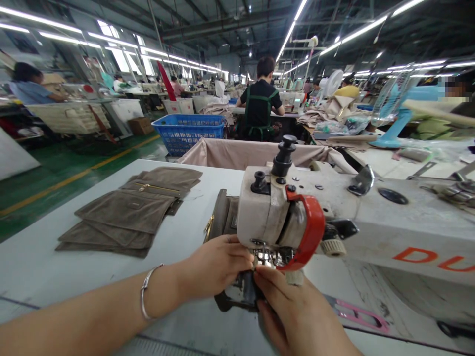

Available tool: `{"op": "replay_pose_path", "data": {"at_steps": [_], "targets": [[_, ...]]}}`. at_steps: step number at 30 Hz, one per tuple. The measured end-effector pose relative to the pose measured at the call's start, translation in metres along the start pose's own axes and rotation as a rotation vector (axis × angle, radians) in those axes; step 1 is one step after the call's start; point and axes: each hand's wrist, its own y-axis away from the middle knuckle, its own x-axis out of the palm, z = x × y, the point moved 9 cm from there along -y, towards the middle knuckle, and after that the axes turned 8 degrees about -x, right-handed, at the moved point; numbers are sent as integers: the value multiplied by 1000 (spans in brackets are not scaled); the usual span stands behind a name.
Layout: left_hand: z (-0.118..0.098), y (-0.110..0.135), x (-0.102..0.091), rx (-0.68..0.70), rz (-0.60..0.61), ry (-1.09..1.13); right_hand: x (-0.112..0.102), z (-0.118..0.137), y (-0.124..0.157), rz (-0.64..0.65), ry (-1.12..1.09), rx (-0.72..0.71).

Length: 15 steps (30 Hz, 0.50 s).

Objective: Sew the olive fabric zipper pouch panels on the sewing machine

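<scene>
"Brown zippered piece (pixel 223 211), lying where?"

"On the pale table (pixel 191 217), just beyond the sewing machine's head (pixel 256 212) and partly hidden by it."

"And the step in hand?"

"Apparently guiding material at the presser foot (pixel 265 256): left hand (pixel 222 264) and right hand (pixel 293 301) close in, fingers bunched. Anything pinched in either grip: impossible to tell."

"Next move?"

"Likely calling for steady, even guidance from both sides, fingertips clear of the needle area."

"Around it?"

"Stacked brown pieces (pixel 120 212) on the table's left. Beyond, a cloth-lined bin (pixel 230 152), blue basket (pixel 187 134), co-worker (pixel 261 104) in green straps, back turned; green floor (pixel 55 170), strip lights (pixel 407 6) overhead."
</scene>
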Motion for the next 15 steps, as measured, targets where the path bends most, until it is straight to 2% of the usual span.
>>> {"op": "replay_pose_path", "data": {"at_steps": [7,15], "targets": [[18,-12,-1,-95,-13,-55,1,-2,1,-47,4,24],[33,-12,5,-162,-13,-78,7,-5,2,-8,-37,51]]}}
